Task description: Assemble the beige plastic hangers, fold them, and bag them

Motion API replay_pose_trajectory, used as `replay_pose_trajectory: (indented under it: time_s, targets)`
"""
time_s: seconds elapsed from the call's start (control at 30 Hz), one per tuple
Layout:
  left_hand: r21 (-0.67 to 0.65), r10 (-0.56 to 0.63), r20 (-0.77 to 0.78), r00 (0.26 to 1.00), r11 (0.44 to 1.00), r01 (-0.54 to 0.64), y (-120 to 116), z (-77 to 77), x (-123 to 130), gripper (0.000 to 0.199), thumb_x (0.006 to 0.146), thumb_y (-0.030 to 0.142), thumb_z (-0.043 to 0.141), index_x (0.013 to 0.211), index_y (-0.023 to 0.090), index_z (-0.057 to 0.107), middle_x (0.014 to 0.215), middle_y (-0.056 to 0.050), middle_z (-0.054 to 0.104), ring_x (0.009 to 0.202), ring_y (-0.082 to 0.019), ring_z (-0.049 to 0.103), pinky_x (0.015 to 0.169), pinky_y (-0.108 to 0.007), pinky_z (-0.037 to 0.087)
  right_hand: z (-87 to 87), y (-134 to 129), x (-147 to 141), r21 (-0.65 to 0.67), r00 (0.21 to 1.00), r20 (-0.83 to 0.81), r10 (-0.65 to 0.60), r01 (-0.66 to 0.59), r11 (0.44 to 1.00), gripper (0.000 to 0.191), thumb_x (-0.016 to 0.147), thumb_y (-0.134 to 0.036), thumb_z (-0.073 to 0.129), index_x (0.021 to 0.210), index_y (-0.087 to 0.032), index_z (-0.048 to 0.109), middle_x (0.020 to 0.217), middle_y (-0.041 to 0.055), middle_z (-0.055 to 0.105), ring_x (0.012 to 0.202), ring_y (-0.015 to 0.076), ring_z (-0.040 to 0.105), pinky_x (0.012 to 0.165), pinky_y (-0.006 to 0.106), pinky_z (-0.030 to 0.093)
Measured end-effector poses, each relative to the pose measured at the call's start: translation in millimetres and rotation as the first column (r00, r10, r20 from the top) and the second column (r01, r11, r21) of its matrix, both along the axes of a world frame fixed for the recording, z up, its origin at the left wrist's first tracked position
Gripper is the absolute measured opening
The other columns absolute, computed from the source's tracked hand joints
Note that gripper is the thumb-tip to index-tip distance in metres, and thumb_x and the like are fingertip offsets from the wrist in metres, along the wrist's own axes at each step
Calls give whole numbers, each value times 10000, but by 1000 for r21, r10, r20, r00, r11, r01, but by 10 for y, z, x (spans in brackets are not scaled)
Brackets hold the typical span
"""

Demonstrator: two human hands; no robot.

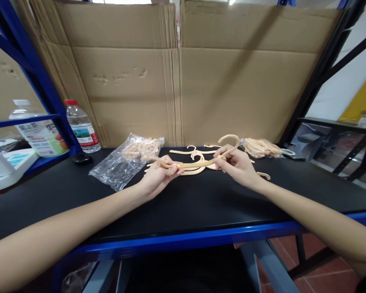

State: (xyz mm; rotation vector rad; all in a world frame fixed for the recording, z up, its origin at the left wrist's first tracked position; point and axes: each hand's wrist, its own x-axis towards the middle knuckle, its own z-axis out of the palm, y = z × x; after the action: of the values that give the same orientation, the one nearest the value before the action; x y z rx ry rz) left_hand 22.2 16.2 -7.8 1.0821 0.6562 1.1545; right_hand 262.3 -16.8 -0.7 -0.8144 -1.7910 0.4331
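Observation:
Above the black tabletop I hold a cream-coloured plastic clothes hanger (pixel 197 165) with both hands. My left hand (pixel 159 177) pinches it near one end between thumb and fingers. Closed on its other end is my right hand (pixel 238 166), close to the curved hook (pixel 234 140), which stands up over the fingers. Behind and below, several similar hangers (pixel 191 173) lie on the table, partly hidden by my hands. Another hanger's curved end (pixel 264 176) shows beside my right wrist.
A clear plastic bag (pixel 114 169) with hanger parts lies left; another packed bag (pixel 260 147) lies right. A red-capped water bottle (pixel 83 129) and a dark mouse-like object (pixel 81 158) stand near the left post. Cardboard (pixel 128 97) walls the back. The table's blue edge (pixel 183 243) runs in front.

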Motion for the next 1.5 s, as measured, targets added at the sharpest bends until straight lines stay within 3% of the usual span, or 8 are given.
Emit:
replay_pose_trajectory:
  time_s: [0.2,0.37,0.43,0.5,0.6,0.77,1.03,1.5]
  targets:
    - [-84,-3,-44,999,997,-1,-62,13,14,172,777,7,573,695,130,486,852,-77,677,763,-148,688,764,-236,563,29,116,50,-182,979,-200,48,-85,980,249,813,-392,624,877,-175,518,629,-19,582,485,74,481,462,220,396]
    - [97,-249,-441,862,942,321,-273,-21,54,154,801,164,605,701,128,492,896,-91,654,689,-155,671,664,-276,563,52,248,153,-287,974,-223,44,-108,952,298,733,-439,680,807,-178,557,675,-18,537,554,94,510,525,251,470]
    - [432,-100,-651,752,767,475,-371,-34,53,113,824,183,571,732,131,530,909,-90,646,744,-172,656,677,-300,551,9,280,149,-355,990,-128,63,-105,929,274,738,-425,670,803,-175,578,703,-5,559,595,108,534,576,272,488]
    - [670,195,-728,658,410,619,-443,-44,41,88,855,161,506,799,137,570,946,-104,648,878,-211,631,769,-345,526,-68,309,119,-357,998,26,58,-45,933,236,756,-388,655,825,-168,605,743,10,592,646,121,556,628,282,488]
    - [689,508,-653,561,91,720,-475,-58,21,163,884,144,438,935,136,593,1013,-120,638,988,-234,587,860,-372,484,-189,352,71,-285,971,240,-2,72,956,264,746,-325,669,945,-156,631,834,35,632,735,149,585,683,295,490]
    - [658,651,-640,408,189,729,-370,-80,1,209,885,179,438,1021,146,594,1036,-104,629,962,-237,577,868,-388,464,-210,393,126,-215,881,443,-163,281,935,393,754,-338,670,1091,-139,626,968,94,669,864,208,630,792,355,499]
    - [617,544,-756,363,411,671,-197,-106,-38,354,885,310,485,1206,191,574,1262,-120,572,1191,-300,484,1036,-447,335,-237,432,310,-40,683,726,-82,161,986,642,822,-534,567,1311,-126,486,1344,179,496,1251,318,440,1024,484,366]
    - [524,561,-813,155,587,617,245,-233,-161,481,956,319,289,1404,171,380,1480,-133,332,1363,-339,281,1088,-575,173,-363,585,357,39,509,845,-165,249,968,341,952,-306,363,1181,-125,539,1142,168,558,1062,284,524,901,424,421]
